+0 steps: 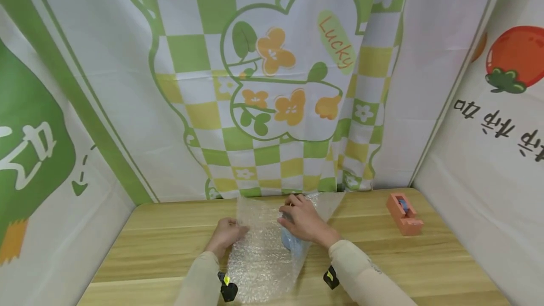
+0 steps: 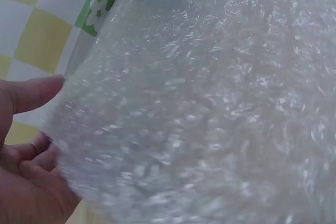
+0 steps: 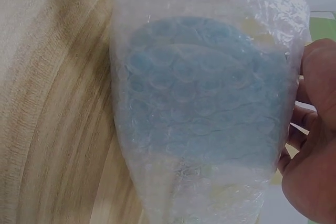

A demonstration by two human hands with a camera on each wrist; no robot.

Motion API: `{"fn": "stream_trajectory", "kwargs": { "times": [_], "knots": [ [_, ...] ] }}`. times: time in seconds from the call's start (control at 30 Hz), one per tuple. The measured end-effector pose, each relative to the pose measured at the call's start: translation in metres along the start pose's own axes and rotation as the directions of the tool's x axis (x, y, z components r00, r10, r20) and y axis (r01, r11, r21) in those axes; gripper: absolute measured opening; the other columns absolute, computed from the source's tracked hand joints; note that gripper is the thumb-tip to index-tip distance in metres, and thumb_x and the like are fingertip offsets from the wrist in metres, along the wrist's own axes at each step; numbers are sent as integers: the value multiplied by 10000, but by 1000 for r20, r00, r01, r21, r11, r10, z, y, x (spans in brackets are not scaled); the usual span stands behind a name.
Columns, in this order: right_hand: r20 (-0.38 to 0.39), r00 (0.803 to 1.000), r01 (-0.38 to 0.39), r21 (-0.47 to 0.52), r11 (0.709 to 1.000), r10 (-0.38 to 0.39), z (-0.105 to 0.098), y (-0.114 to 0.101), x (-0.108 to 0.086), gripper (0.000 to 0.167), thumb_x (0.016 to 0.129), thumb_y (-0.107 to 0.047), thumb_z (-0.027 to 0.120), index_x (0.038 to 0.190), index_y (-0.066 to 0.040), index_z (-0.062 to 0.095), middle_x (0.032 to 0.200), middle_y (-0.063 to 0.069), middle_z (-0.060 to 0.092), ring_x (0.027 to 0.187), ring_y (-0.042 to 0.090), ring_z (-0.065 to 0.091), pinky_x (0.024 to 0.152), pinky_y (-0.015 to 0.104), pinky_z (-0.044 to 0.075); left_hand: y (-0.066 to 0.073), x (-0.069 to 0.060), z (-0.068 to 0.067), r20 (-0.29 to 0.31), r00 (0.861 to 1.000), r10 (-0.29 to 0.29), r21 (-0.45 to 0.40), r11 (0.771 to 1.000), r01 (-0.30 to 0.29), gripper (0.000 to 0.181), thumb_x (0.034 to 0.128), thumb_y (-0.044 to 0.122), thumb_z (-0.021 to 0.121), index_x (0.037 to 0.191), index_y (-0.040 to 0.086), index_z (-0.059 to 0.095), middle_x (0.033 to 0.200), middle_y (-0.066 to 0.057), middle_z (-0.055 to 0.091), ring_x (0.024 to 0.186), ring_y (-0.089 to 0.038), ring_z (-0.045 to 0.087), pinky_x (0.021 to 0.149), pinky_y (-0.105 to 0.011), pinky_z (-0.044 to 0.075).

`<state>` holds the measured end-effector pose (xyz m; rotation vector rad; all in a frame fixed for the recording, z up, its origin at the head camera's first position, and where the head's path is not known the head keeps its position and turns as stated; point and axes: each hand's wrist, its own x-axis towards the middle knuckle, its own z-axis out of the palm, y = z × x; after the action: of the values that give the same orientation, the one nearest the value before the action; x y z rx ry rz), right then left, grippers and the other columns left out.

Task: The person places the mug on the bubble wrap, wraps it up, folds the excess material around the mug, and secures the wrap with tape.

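White fabric walls close in the space, the back one printed with a green, yellow and white checkered cloth pattern (image 1: 255, 157) at upper centre, the right one with a red cartoon tomato (image 1: 516, 55). Below them, a pale wood-grain table (image 1: 157, 235) spans the bottom of the frame, and a salmon-orange plastic tape dispenser (image 1: 399, 218) stands near its right end, apart from both hands. At lower centre a clear bubble-wrap sheet (image 1: 261, 261) partly encloses a light-blue object (image 1: 291, 240), whose full shape is hard to tell. The left hand (image 1: 225, 236) pinches the sheet's left edge between thumb and fingers; the right hand (image 1: 307, 221) grips the blue object through the film, fingers curled round it. The wrapping looks about halfway along: the right-wrist view shows one side covered, while the left-wrist view shows a bare blue part at its top edge. The broad left portion of the sheet apparently remains to be folded over, and no tape is visible on the film.
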<state>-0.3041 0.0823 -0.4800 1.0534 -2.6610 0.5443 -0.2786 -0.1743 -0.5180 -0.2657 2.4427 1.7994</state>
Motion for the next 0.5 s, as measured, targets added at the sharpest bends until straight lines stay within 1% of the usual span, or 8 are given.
{"fn": "stream_trajectory", "kwargs": {
  "times": [0.13, 0.2, 0.27, 0.33, 0.4, 0.5],
  "knots": [
    [-27, 999, 18, -4, 1000, -18, 1, -1, 0, 233, 982, -266, 684, 1132, -93, 729, 1107, 69, 583, 1026, 263, 517, 862, 482, 462, 6, 1, 6, -48, 996, 72, -14, 997, -73, 134, 908, 55, 696, 914, -48, 611, 843, -93, 608, 750, -188, 582, 632, -281, 492],
    [-40, 999, 19, -2, 1000, -19, 1, -1, 1, 236, 975, -253, 694, 1128, -74, 717, 1102, 70, 589, 1032, 269, 528, 866, 490, 468, 11, 0, 10, -58, 993, 106, -24, 994, -107, 80, 883, 27, 684, 865, -14, 618, 815, -69, 610, 733, -171, 567, 628, -273, 483],
    [-49, 999, 15, 13, 1000, -15, 1, -1, 1, 253, 966, -238, 706, 1136, -50, 703, 1101, 76, 598, 1046, 285, 537, 882, 504, 472, 17, -3, 14, -56, 986, 154, -27, 987, -156, 74, 839, -10, 669, 816, 4, 600, 803, -53, 593, 739, -161, 544, 646, -270, 474],
    [-55, 998, 13, 23, 1000, -11, 1, -2, 1, 266, 959, -233, 716, 1140, -40, 686, 1101, 78, 606, 1059, 294, 546, 899, 509, 474, 23, -5, 19, -47, 977, 209, -39, 977, -211, 101, 797, -52, 657, 775, 2, 575, 790, -46, 583, 739, -155, 539, 657, -269, 475],
    [-60, 998, 11, 28, 1000, -9, 1, -2, 0, 279, 952, -235, 726, 1140, -38, 669, 1095, 78, 614, 1063, 293, 552, 912, 500, 476, 28, -6, 24, -33, 963, 268, -39, 962, -269, 141, 767, -83, 656, 746, 2, 547, 776, -38, 571, 739, -146, 535, 664, -266, 472],
    [-64, 998, 9, 30, 1000, -7, 0, -2, -1, 270, 946, -242, 736, 1115, -52, 646, 1061, 61, 614, 1027, 261, 554, 890, 463, 481, 34, -7, 31, 19, 940, 341, -50, 939, -339, 168, 755, -114, 656, 731, -9, 527, 769, -37, 571, 730, -140, 538, 666, -263, 473]
  ]
}}
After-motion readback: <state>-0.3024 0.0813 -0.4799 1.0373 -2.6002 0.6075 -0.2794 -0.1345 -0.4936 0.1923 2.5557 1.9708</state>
